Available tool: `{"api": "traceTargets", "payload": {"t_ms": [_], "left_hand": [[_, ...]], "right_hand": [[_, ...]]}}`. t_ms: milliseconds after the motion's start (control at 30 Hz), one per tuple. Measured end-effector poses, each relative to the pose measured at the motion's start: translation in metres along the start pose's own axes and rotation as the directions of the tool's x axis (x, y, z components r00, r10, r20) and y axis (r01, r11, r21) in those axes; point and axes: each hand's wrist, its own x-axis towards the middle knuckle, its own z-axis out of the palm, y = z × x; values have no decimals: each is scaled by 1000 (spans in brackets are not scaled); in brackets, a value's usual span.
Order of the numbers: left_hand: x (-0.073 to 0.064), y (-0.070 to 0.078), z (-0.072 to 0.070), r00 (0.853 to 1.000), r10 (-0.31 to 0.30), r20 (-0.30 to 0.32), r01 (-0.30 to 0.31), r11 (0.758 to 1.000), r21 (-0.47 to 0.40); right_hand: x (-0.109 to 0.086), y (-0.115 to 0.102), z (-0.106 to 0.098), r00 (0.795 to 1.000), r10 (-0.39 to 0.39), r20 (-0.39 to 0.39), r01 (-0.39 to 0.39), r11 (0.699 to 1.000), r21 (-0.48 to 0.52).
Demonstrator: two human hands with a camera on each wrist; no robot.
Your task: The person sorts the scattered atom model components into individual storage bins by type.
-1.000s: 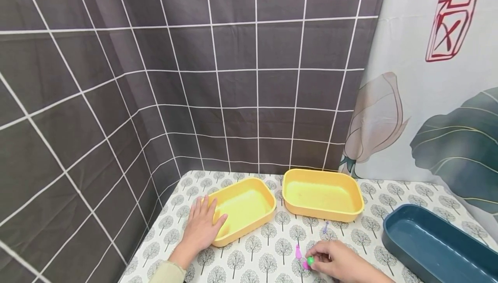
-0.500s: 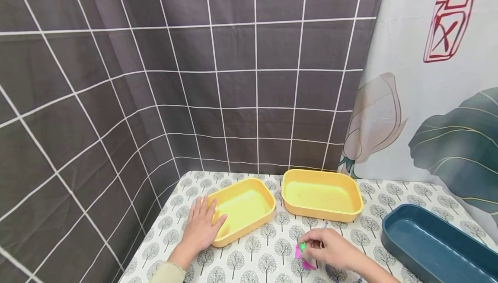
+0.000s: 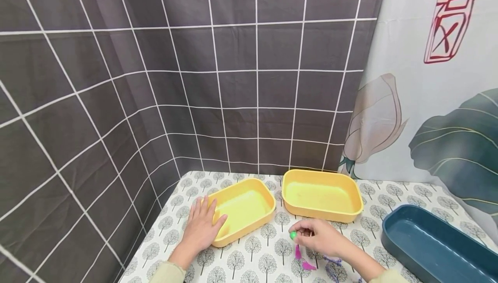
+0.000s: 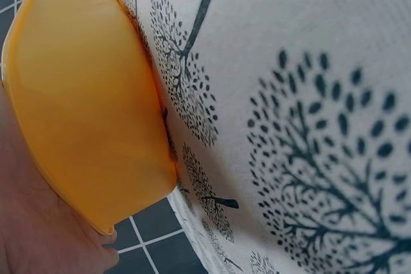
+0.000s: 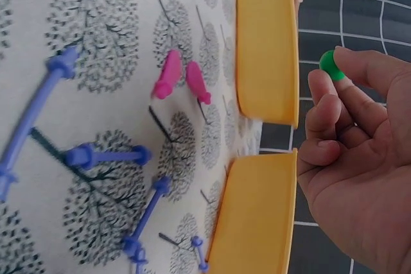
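Note:
My left hand (image 3: 201, 227) rests on the near-left end of a yellow tray (image 3: 249, 230), fingers straight and thumb over its rim. The left wrist view has the side of this yellow tray (image 4: 90, 101) close up, with part of the hand beside it. Thumb and fingers of my right hand (image 3: 320, 236) pinch a small green ball (image 5: 331, 65), held above the table. Under and beside that hand lie two pink pieces (image 5: 168, 75), narrow at one end and wider at the other. Several purple rod-shaped pieces with knobbed ends (image 5: 109, 155) are on the cloth.
A second yellow tray (image 3: 323, 213) stands at the back, right of the first. At the right edge is a dark blue tray (image 3: 408, 242). The table has a tree-patterned cloth (image 3: 237, 263), and a gridded dark curtain (image 3: 233, 88) hangs behind.
My right hand has moved up and left with the green ball, away from the near pink piece, uncovering more pink and purple pieces. The left hand stays put on the tray.

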Motion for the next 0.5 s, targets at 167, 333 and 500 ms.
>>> {"api": "traceTargets", "payload": {"t_ms": [167, 333, 500], "left_hand": [[0, 1, 0, 1000, 2, -4, -2, 1000, 4], [0, 1, 0, 1000, 2, -5, -2, 1000, 4], [0, 1, 0, 1000, 3, -5, -3, 1000, 6]], "right_hand": [[9, -4, 2, 1000, 10, -7, -10, 1000, -10], [20, -9, 3, 1000, 21, 3, -21, 1000, 18], [31, -11, 7, 1000, 24, -2, -24, 999, 29]]}}
